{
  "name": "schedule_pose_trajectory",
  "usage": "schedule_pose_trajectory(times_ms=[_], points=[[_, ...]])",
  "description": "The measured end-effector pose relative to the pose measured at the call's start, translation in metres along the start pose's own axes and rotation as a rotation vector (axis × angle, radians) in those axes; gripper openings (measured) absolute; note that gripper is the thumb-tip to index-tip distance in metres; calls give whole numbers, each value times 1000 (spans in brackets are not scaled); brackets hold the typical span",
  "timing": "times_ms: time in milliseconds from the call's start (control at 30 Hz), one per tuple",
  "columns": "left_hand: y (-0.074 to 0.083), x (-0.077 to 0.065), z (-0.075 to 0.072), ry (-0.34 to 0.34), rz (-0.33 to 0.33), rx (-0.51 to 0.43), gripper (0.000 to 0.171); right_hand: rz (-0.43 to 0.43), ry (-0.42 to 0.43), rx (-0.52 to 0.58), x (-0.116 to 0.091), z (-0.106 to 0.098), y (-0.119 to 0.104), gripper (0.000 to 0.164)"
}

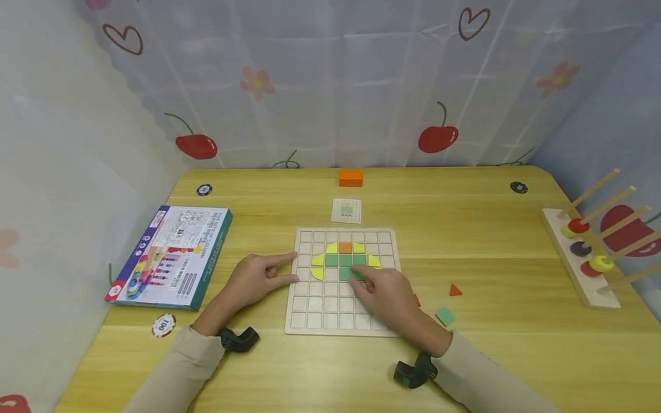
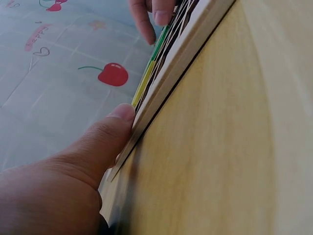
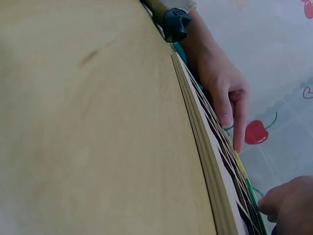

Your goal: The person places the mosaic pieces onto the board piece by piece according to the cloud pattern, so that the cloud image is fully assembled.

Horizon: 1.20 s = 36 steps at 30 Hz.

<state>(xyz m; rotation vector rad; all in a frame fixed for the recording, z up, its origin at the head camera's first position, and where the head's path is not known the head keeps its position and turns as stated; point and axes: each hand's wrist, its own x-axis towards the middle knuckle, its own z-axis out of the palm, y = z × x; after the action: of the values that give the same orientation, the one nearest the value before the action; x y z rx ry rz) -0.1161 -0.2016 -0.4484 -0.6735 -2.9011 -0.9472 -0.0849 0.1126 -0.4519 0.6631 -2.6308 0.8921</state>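
A pale wooden grid board [image 1: 310, 321] lies on the table. Its upper middle cells hold green square tiles [image 1: 332, 260], rounded yellow pieces [image 1: 317, 273] and an orange square tile [image 1: 345, 247]. My left hand [image 1: 253, 278] is at the board's left edge, thumb and index finger stretched out against it; in the left wrist view the thumb [image 2: 122, 113] meets the rim. Over the right part of the tile pattern, my right hand [image 1: 389, 292] pinches a green square tile between thumb and index finger, mostly hidden beneath them. The right wrist view shows its fingertips low beside the green edge.
Right of the board lie a loose green square tile [image 1: 444, 316] and a red triangle [image 1: 455, 290]. A pattern card [image 1: 346, 211] and orange block [image 1: 350, 179] are behind it. A toy box [image 1: 170, 258] lies left; a peg stand [image 1: 578, 258] with beads stands right.
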Motion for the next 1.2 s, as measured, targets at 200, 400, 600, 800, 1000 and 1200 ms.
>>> schedule_pose_trajectory(times_ms=[200, 400, 600, 800, 1000, 1200], points=[[1, 0, -1, -2, -3, -9, 54, -90, 161, 117, -7, -8, 7, 24], [-1, -1, 3, -8, -5, -3, 55, -138, 210, 131, -23, -31, 23, 29], [-2, 0, 2, -2, 6, -1, 55, -5, 63, 98, -43, -66, 47, 22], [-2, 2, 1, 10, 12, 5, 54, 150, 3, 139, -66, -105, 77, 15], [-1, 2, 1, 2, 7, 1, 55, 275, -155, 150, -86, -130, 97, 15], [0, 1, 1, -6, -2, 4, 54, 280, -224, 191, -94, -138, 102, 17]])
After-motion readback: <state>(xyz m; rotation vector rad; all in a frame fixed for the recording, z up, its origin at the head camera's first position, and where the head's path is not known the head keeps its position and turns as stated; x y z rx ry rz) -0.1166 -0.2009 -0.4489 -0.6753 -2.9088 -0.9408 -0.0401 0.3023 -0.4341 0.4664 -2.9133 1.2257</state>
